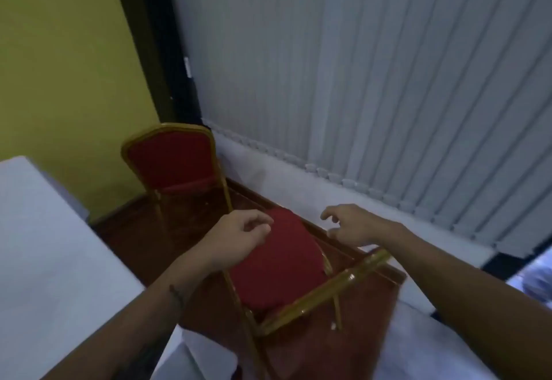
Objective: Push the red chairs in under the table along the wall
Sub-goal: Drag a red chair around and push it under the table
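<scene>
A red padded chair (277, 260) with a gold frame stands just below me, its top rail nearest. My left hand (239, 236) hovers over the left side of its red cushion, fingers loosely curled, holding nothing. My right hand (349, 227) floats past the chair's right side with fingers spread, also empty. A second red chair (170, 158) with a gold frame stands farther off in the corner, its back facing me. A table under a white cloth (50, 254) fills the left side.
A yellow wall (59, 65) meets a dark frame in the corner. Grey vertical blinds (373, 65) run along the right above a white ledge. The floor (322, 346) is reddish brown. More white cloth (418, 349) lies at lower right.
</scene>
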`<state>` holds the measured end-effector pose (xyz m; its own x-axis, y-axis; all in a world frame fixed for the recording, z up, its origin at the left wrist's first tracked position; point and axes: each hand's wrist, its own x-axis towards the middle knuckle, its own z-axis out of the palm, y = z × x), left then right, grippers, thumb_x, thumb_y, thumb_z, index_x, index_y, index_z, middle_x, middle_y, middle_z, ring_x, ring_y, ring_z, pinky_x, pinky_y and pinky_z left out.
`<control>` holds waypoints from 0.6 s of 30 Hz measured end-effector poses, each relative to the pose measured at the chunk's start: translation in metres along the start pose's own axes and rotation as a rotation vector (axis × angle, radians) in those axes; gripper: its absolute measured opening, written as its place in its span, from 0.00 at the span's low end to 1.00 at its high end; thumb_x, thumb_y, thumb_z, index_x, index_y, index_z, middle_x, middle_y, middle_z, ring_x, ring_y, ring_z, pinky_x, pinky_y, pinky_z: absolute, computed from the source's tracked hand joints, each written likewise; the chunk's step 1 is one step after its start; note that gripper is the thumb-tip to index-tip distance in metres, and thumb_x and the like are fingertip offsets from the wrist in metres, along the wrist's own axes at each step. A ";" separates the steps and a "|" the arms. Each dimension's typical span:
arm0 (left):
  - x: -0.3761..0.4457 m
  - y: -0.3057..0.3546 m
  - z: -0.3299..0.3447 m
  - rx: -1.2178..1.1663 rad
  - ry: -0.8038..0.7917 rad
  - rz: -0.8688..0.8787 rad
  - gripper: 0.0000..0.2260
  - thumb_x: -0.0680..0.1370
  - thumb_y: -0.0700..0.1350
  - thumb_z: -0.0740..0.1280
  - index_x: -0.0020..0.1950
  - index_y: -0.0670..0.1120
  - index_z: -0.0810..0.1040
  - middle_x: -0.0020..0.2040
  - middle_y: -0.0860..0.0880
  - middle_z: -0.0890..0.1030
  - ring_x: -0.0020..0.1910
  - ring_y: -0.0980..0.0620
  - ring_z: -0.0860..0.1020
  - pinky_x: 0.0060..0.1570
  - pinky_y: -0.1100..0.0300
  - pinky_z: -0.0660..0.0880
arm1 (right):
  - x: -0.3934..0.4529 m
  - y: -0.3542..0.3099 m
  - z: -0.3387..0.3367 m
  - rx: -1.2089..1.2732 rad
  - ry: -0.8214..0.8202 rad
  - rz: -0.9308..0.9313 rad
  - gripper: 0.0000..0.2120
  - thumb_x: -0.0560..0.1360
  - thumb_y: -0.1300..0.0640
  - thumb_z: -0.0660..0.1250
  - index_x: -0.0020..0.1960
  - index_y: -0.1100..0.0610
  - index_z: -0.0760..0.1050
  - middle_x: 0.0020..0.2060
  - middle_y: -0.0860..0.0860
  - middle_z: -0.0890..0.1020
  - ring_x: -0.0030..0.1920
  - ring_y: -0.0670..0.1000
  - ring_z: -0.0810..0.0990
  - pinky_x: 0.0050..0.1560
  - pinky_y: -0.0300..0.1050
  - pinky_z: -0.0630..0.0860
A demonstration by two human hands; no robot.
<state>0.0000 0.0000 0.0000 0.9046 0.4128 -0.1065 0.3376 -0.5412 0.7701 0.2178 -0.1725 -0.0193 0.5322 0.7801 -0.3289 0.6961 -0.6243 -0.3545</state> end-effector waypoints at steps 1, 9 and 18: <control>0.000 -0.003 0.011 -0.033 -0.031 0.008 0.11 0.82 0.52 0.63 0.61 0.53 0.81 0.54 0.55 0.85 0.48 0.60 0.84 0.52 0.61 0.78 | -0.009 0.007 0.007 -0.024 0.018 0.027 0.19 0.78 0.51 0.67 0.69 0.51 0.75 0.63 0.54 0.78 0.59 0.55 0.78 0.60 0.52 0.76; -0.024 0.004 0.109 0.111 -0.322 0.026 0.21 0.78 0.56 0.68 0.69 0.52 0.76 0.64 0.53 0.77 0.64 0.52 0.76 0.64 0.58 0.71 | -0.063 0.047 0.072 0.108 0.236 0.230 0.15 0.75 0.44 0.51 0.47 0.45 0.75 0.50 0.51 0.79 0.55 0.56 0.77 0.61 0.54 0.68; -0.010 -0.016 0.132 0.271 -0.396 -0.106 0.33 0.68 0.50 0.62 0.75 0.57 0.70 0.65 0.45 0.80 0.62 0.41 0.78 0.63 0.47 0.75 | -0.053 0.018 0.093 0.515 0.389 0.485 0.20 0.74 0.45 0.69 0.60 0.54 0.74 0.79 0.60 0.53 0.80 0.59 0.45 0.77 0.60 0.53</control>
<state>0.0204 -0.0921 -0.0944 0.8734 0.1936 -0.4469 0.4409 -0.7041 0.5567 0.1570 -0.2292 -0.0899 0.9138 0.3161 -0.2550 0.0852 -0.7630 -0.6407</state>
